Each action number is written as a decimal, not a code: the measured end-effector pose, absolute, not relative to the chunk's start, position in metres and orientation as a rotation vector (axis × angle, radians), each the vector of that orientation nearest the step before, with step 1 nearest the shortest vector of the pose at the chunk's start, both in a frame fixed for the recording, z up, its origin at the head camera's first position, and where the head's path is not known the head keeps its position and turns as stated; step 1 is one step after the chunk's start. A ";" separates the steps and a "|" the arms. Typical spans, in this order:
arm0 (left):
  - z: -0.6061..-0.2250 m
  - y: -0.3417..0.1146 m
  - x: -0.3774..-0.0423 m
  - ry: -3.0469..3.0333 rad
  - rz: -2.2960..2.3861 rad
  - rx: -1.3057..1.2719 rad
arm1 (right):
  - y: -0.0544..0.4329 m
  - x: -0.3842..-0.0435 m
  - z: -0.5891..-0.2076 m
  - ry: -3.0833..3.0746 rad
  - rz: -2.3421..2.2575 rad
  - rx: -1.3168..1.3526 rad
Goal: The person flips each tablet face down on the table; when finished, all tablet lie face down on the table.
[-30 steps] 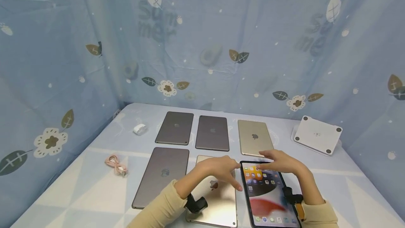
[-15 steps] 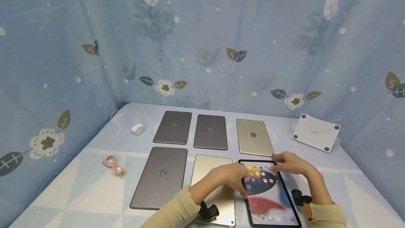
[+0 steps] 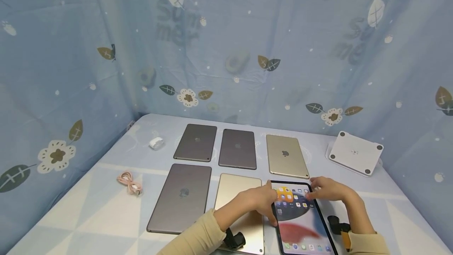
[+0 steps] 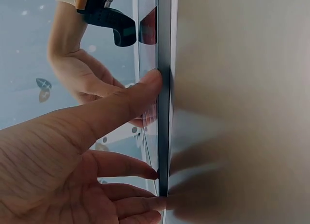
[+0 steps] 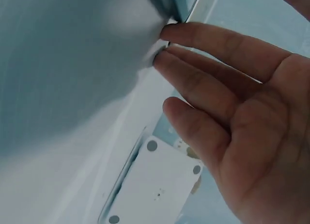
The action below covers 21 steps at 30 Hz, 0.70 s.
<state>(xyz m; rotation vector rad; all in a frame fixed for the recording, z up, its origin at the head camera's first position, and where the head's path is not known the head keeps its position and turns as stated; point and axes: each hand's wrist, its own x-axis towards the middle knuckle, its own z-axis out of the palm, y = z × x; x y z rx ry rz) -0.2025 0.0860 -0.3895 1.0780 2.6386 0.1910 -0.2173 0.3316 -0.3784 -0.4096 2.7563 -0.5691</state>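
Observation:
A tablet (image 3: 301, 233) with its screen lit and a dark border lies face up at the front right in the head view. My left hand (image 3: 260, 200) is at its upper left edge, thumb and fingertips touching that edge in the left wrist view. Under my left forearm lies a gold tablet (image 3: 226, 192), face down. My right hand (image 3: 329, 190) is at the lit tablet's upper right corner. In the right wrist view the right hand's fingers (image 5: 198, 88) extend fairly straight, tips against an edge. Neither hand visibly lifts anything.
Face-down grey tablets lie to the left, at the front (image 3: 180, 200) and back (image 3: 196, 143), (image 3: 238, 149). A second gold tablet (image 3: 286, 156) sits behind the lit one. A white stand (image 3: 355, 153), a pink cable (image 3: 130, 184) and a white charger (image 3: 156, 143) rest farther out.
My left hand has moved right onto the lit tablet's left edge. My right hand has shifted right and toward me, from over the screen's top to the upper right corner.

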 end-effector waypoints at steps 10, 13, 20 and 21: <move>-0.392 0.085 -0.206 2.639 0.213 1.151 | 0.334 -0.212 -0.376 2.540 -0.851 -0.222; -0.391 0.084 -0.207 2.648 0.213 1.143 | 0.340 -0.208 -0.373 2.493 -0.928 -0.224; -0.391 0.085 -0.207 2.652 0.204 1.166 | 0.354 -0.204 -0.360 2.362 -1.122 -0.455; -0.391 0.085 -0.206 2.651 0.199 1.184 | 0.355 -0.205 -0.359 2.330 -1.146 -0.503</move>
